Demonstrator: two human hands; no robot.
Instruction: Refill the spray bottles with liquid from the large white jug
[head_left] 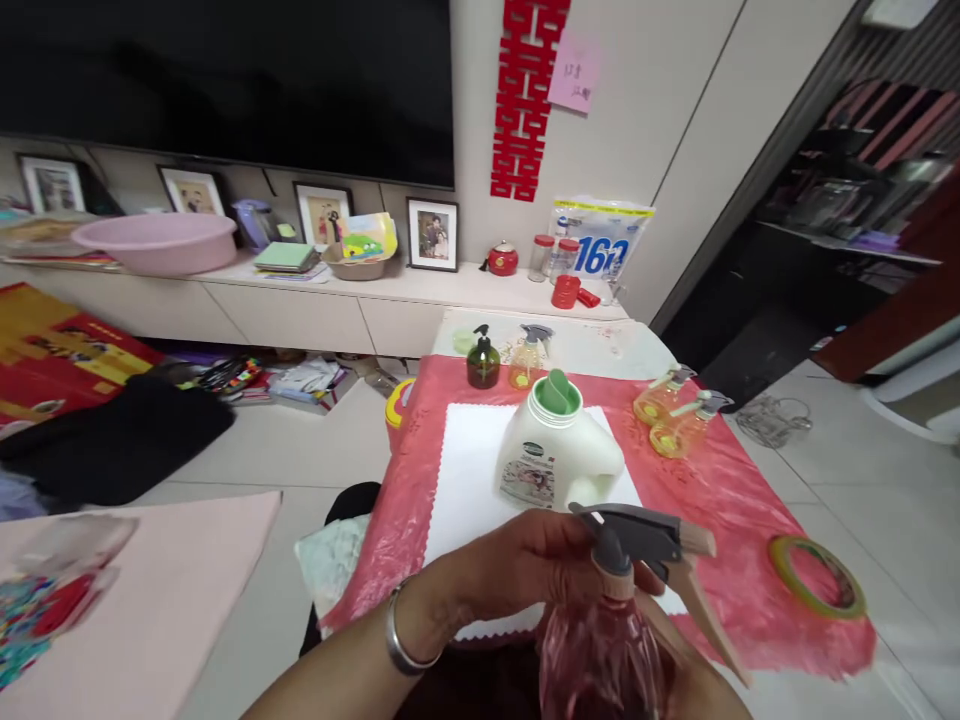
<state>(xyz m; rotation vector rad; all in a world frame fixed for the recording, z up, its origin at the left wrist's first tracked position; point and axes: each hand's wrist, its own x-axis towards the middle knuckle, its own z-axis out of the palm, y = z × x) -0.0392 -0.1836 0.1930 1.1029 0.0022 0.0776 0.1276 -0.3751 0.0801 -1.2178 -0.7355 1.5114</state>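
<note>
Close to me, at the bottom of the head view, is a clear pink spray bottle (600, 665) with a grey and beige trigger head (652, 535). My left hand (529, 565), with a silver bangle at the wrist, has its fingers closed round the collar under the trigger head. My right hand (686, 665) is round the body of the bottle from the right, its fingers mostly hidden behind it. Just beyond stands a white detergent jug (536, 455) with a green spout (556, 392) and no cap on its mouth. It rests upright on a white scalloped mat (465, 470).
Red plastic film (397, 530) covers the table. At its far side stand a green pump bottle (484, 363) and a yellow spray bottle (527, 358). Two more yellow spray bottles (679, 432) stand right, beyond a tape roll (816, 577). A pink table (187, 580) is at left.
</note>
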